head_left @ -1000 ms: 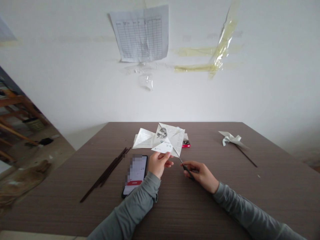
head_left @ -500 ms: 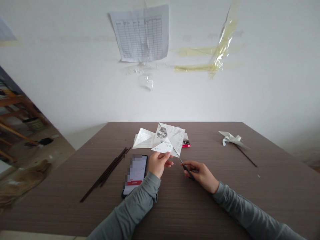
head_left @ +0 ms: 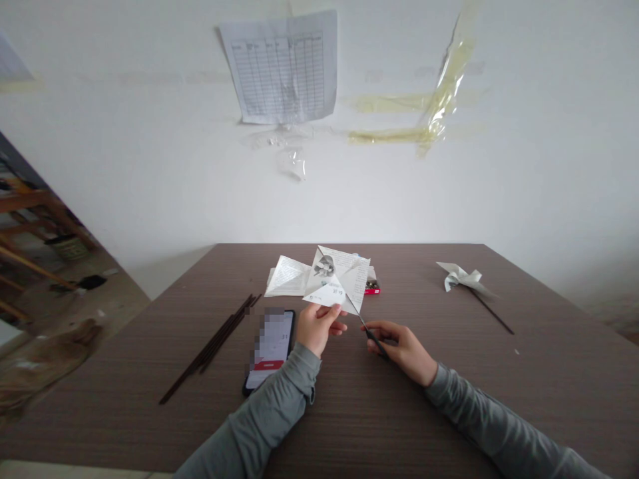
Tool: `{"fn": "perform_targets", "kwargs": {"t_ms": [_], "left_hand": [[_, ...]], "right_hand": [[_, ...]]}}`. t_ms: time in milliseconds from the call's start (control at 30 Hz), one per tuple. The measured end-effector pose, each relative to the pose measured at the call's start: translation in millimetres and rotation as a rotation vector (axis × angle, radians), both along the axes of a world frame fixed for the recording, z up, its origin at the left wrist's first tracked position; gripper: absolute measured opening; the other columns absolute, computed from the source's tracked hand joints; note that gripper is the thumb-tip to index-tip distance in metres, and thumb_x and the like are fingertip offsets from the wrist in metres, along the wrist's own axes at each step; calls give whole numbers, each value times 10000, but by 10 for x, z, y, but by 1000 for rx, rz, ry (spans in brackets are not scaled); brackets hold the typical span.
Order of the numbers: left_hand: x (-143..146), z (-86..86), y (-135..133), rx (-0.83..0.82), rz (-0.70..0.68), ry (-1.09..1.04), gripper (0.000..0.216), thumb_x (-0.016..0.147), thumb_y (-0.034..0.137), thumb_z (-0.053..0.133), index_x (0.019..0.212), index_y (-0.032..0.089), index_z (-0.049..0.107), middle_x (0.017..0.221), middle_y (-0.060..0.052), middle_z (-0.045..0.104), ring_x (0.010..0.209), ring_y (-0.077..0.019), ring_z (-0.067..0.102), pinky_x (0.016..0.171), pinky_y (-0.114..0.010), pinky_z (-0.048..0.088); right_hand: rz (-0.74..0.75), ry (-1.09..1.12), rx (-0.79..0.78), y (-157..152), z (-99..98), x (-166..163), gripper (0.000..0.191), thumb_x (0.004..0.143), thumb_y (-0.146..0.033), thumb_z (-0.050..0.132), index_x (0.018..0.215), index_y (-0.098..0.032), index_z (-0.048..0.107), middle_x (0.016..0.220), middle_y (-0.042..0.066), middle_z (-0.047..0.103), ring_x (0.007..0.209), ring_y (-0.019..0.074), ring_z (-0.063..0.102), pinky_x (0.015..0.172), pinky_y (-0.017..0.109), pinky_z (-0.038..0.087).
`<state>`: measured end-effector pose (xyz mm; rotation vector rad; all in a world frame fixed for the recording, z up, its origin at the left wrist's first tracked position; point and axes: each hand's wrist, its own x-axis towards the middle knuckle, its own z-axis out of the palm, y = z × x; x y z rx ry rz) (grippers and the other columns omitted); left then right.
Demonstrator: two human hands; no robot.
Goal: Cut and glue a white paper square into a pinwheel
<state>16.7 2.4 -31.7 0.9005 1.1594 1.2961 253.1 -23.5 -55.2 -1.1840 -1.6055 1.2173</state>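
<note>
Fingers of the left hand [head_left: 315, 332] pinch the lower edge of a partly slit paper square [head_left: 357, 283] near mid-view; those of the right hand [head_left: 404, 349] curl round black-handled scissors [head_left: 375, 343] at its five o'clock corner. Snipping too deep could sever the middle; a loose pinch could let the paper twist, sending the slit crooked. From the square, a phone [head_left: 275, 347] lies at seven, where the left sleeve [head_left: 264, 416] could nudge it; a paper pinwheel [head_left: 464, 279] lies well apart at three.
</note>
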Motion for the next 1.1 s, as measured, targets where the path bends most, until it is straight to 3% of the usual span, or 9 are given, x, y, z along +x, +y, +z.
{"fn": "perform_targets", "kwargs": {"t_ms": [200, 533, 1100], "left_hand": [[43, 13, -69, 27, 25, -17, 111, 985, 192, 1007, 992, 198, 897, 861, -44, 928, 607, -179, 831, 570, -221, 604], [29, 68, -61, -7, -12, 5, 162, 933, 180, 1033, 936, 209, 873, 858, -72, 933, 594, -204, 832, 552, -243, 613], [52, 123, -87, -17, -11, -5, 174, 914, 171, 1030, 915, 202, 859, 826, -54, 920, 574, -190, 817, 533, -223, 589]], "right_hand": [[10, -13, -2, -5, 0, 7, 609, 850, -728, 1009, 1177, -214, 980, 787, 48, 782, 737, 259, 662, 769, 431, 598], [31, -9, 16, 32, -67, 31, 645, 900, -716, 975, 1252, -175, 980, 796, 17, 784, 746, 231, 662, 757, 401, 584], [7, -1, 16, 24, -48, 13, 619, 865, -701, 988, 1197, -178, 984, 780, 26, 784, 733, 239, 667, 735, 409, 605]]}}
